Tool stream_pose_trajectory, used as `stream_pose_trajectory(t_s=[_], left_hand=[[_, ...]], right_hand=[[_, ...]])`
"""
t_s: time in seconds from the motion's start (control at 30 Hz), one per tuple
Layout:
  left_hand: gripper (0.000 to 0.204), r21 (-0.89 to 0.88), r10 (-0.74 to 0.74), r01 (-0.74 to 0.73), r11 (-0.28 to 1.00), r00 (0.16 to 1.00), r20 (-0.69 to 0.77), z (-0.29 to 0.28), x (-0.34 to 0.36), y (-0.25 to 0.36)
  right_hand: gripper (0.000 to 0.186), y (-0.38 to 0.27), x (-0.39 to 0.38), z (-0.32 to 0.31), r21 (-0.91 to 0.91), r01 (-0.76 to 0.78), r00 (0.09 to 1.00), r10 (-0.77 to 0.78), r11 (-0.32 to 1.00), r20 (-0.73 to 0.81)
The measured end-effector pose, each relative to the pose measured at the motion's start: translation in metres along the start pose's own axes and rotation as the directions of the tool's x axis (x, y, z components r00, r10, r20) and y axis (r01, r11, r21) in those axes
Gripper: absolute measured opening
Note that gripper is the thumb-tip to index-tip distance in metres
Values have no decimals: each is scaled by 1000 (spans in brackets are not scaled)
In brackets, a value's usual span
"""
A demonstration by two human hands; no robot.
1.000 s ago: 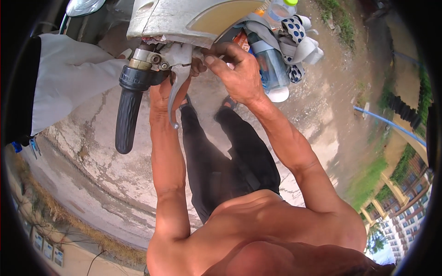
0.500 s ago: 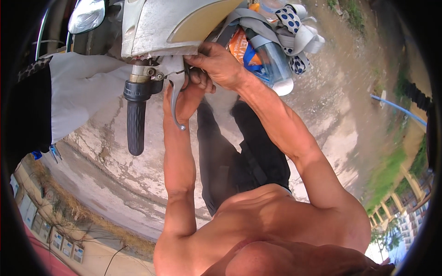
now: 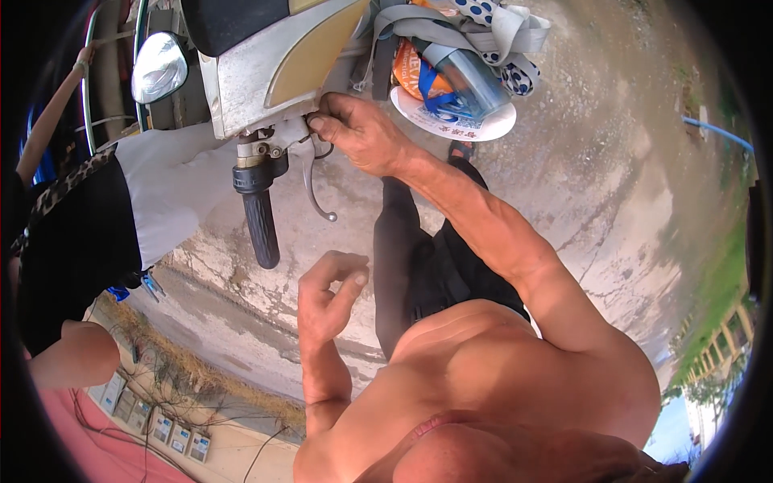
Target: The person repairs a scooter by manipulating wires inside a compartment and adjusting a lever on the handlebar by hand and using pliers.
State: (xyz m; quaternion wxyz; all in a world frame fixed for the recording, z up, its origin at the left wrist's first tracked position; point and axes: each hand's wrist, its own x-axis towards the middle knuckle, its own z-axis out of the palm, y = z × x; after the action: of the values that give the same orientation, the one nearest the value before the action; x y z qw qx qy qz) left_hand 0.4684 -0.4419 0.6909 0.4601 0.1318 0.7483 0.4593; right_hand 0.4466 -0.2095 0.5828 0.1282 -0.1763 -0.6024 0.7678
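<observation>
My right hand (image 3: 349,133) is closed at the underside of the silver-cream scooter front housing (image 3: 245,87), beside the lever bracket (image 3: 286,137); its fingertips pinch something there that I cannot make out, with a thin dark cable below them. My left hand (image 3: 330,290) is lifted clear of the scooter, lower down, its fingers loosely curled and apart with nothing visible in them. The silver brake lever (image 3: 312,193) hangs beside the black rubber grip (image 3: 262,225).
A mirror (image 3: 159,68) is at upper left, beside another person in white trousers (image 3: 177,193) and an arm (image 3: 56,113). Grey straps (image 3: 515,32), a bottle (image 3: 475,84) and an orange package (image 3: 411,68) sit right of the housing. A blue pipe (image 3: 717,133) lies far right.
My left hand has left the lever area and come down toward my body. My right hand stays at the housing. More of the other person shows at the left.
</observation>
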Motion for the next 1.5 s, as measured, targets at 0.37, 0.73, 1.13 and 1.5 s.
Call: stream_pose_trajectory(t_s=[0.37, 0.73, 1.13, 1.5], left_hand=[[58, 445, 371, -203, 872, 868, -331, -48, 95, 67], [55, 645, 384, -108, 756, 872, -303, -53, 108, 57], [56, 705, 444, -157, 691, 863, -243, -60, 110, 53], [53, 745, 505, -202, 636, 839, -203, -61, 108, 56]], right_hand=[[43, 20, 15, 13, 526, -76, 995, 30, 847, 95], [34, 34, -4, 28, 620, -29, 997, -21, 784, 73], [40, 32, -29, 31, 354, 44, 999, -50, 934, 9], [47, 5, 15, 20, 65, 92, 993, -87, 994, -80]])
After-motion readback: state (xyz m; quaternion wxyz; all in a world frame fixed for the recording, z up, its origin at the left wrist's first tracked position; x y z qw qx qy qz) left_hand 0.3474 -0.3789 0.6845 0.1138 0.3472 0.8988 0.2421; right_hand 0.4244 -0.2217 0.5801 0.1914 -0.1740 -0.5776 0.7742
